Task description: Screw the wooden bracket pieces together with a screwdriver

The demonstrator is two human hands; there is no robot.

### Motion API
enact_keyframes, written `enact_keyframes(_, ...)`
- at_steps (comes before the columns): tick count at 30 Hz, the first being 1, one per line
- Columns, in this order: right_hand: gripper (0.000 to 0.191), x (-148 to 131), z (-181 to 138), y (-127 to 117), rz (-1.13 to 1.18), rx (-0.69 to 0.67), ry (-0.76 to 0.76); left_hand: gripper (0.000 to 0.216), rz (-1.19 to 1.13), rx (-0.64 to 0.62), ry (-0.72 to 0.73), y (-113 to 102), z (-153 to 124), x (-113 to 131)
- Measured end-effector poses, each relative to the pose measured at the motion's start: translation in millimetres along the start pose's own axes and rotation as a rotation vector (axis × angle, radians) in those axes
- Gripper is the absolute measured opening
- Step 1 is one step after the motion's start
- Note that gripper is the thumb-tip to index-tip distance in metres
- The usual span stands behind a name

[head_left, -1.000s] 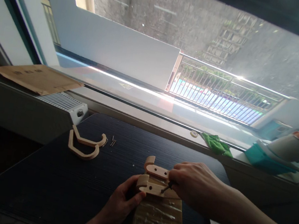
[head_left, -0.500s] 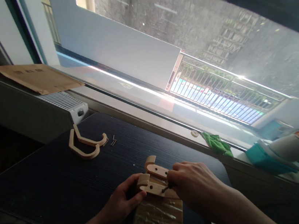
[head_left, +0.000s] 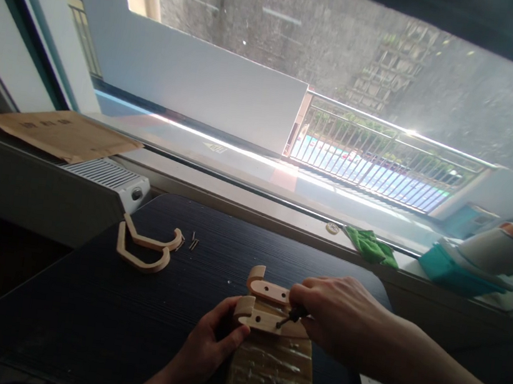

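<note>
My left hand point(head_left: 212, 344) grips the curled end of the nearer wooden hook point(head_left: 265, 322), thumb in front and fingers behind. That hook lies on a block wrapped in brown tape point(head_left: 272, 377). My right hand point(head_left: 330, 309) is closed around a screwdriver point(head_left: 296, 314), its handle mostly hidden in the fingers. The screwdriver's tip meets a hole in the nearer hook, where a screw head seems to sit. Just behind lies a second wooden hook point(head_left: 267, 290) with two dark holes, its far end partly covered by my right hand.
Two more wooden hooks point(head_left: 143, 264) and several screws point(head_left: 193, 243) lie on the dark table point(head_left: 80, 313) at the left. Along the sill are a tape roll point(head_left: 332, 228), a green cloth point(head_left: 371, 246) and a teal container point(head_left: 449, 271). A brown envelope point(head_left: 61, 131) rests on the radiator point(head_left: 112, 174).
My right hand has turned slightly around the screwdriver, so more of its handle and shaft shows. My left hand keeps its grip on the nearer hook. The view has shifted a little.
</note>
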State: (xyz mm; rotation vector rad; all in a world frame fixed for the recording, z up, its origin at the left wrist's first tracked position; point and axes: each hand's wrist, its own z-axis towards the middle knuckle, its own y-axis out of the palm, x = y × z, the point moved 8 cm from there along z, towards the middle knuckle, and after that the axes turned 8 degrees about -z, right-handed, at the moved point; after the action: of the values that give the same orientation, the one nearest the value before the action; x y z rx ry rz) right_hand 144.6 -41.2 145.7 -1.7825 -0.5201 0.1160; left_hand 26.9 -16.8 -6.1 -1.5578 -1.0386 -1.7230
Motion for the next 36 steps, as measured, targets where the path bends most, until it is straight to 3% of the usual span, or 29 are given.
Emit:
enact_keyframes(12, 0.016, -1, 3, 2, -0.012, -0.022, 0.009, 0.03, -0.059, -0.021, 0.013, 2, 2, -4)
enact_keyframes(19, 0.011, -3, 2, -9, -0.013, -0.016, -0.021, 0.03, -0.056, -0.011, 0.003, 1, 3, -5)
enact_keyframes(27, 0.015, 1, 4, 2, 0.015, 0.056, -0.075, 0.032, -0.058, -0.003, -0.013, 1, 2, -7)
enact_keyframes(36, 0.008, 1, 3, -6, -0.015, 0.028, -0.005, 0.035, -0.056, 0.007, -0.006, -2, 2, -13)
